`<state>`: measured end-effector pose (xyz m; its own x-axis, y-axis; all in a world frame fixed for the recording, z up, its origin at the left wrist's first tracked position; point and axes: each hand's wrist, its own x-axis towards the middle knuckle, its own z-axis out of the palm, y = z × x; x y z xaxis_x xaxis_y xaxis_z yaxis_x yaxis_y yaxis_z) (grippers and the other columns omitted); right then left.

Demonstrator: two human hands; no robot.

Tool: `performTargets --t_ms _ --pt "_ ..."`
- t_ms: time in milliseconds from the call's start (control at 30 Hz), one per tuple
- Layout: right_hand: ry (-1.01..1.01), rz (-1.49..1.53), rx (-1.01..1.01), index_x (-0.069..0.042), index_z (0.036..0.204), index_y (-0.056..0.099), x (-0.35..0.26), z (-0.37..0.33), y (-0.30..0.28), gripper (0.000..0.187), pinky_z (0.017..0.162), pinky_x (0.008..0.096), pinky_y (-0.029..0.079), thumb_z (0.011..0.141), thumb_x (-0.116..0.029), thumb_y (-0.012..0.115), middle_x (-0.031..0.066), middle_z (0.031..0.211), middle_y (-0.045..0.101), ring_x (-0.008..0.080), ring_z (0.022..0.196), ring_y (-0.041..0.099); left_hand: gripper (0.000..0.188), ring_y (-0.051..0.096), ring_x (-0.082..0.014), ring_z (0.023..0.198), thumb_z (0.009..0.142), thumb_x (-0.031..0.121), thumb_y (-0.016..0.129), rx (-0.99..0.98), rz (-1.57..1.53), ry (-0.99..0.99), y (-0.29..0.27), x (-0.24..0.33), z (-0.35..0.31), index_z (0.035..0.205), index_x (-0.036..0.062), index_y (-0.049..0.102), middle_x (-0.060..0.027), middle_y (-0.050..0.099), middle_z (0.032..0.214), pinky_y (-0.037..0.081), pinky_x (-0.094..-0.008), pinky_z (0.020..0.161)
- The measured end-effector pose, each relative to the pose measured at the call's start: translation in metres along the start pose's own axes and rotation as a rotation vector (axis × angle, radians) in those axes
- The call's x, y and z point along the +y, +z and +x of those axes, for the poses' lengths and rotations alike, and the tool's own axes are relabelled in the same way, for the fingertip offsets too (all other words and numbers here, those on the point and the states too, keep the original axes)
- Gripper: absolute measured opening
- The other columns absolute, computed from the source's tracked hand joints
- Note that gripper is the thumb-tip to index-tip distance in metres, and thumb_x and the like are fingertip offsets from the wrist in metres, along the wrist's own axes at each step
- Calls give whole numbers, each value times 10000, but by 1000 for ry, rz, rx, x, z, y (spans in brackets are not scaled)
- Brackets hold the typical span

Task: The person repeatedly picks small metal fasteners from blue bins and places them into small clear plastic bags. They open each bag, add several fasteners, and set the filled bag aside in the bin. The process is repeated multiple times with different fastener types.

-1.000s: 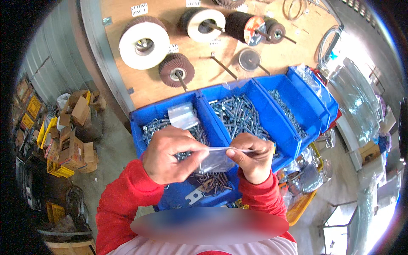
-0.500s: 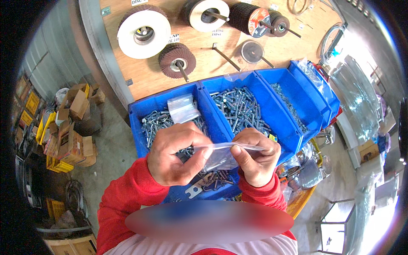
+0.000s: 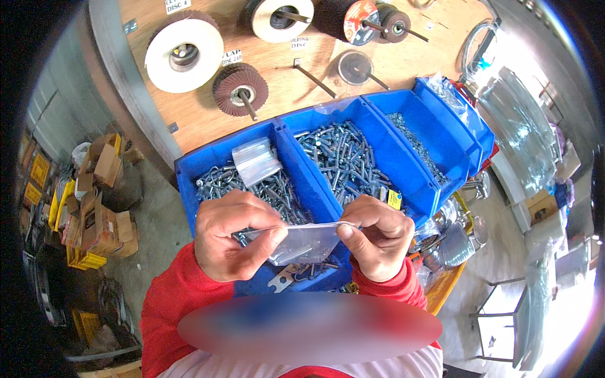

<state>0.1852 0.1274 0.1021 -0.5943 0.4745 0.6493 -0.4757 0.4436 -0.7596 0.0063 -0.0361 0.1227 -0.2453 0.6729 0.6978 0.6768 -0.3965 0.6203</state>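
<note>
Grip closed both sides: left hand (image 3: pixel 232 238) and right hand (image 3: pixel 378 238) each pinch, thumb against finger, an upper corner of a clear plastic bag (image 3: pixel 305 246), so its top edge stretches taut. Bag hangs near blue bins (image 3: pixel 397 167) of bolts (image 3: pixel 343 157); contents, if any, unclear.

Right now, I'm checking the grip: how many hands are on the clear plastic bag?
2: the left hand pinches the plastic bag at its top edge's left, the right hand at its right. No others show.
</note>
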Motion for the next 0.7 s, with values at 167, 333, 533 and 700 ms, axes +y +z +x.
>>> performTargets --t_ms 167,333,533,700 --pt "-15 -30 -30 17 834 691 0 -9 -11 63 672 343 511 835 26 753 123 797 699 227 710 671 25 697 -229 692 803 39 738 -54 -11 -47 0 -5 -5 795 32 715 -109 735 788 527 -326 648" --pt "-34 -11 11 -5 844 676 -12 -14 -28 61 701 327 530 866 -13 732 113 817 692 229 746 682 151 674 -215 658 857 115 745 -78 -24 -73 5 0 2 755 30 672 -119 714 753 513 -329 630" --pt "110 -408 203 5 869 693 2 24 -95 52 682 289 504 868 18 643 67 820 691 144 756 640 330 697 -217 769 880 281 769 -74 -72 -253 37 -39 16 1007 -21 735 -126 729 864 538 -335 742" --pt "-66 -836 348 24 867 746 9 151 -257 181 665 283 526 873 -153 708 90 744 720 110 708 661 433 727 -319 819 843 293 801 -195 551 -438 24 -138 5 1104 -42 717 -185 750 996 565 -419 761"
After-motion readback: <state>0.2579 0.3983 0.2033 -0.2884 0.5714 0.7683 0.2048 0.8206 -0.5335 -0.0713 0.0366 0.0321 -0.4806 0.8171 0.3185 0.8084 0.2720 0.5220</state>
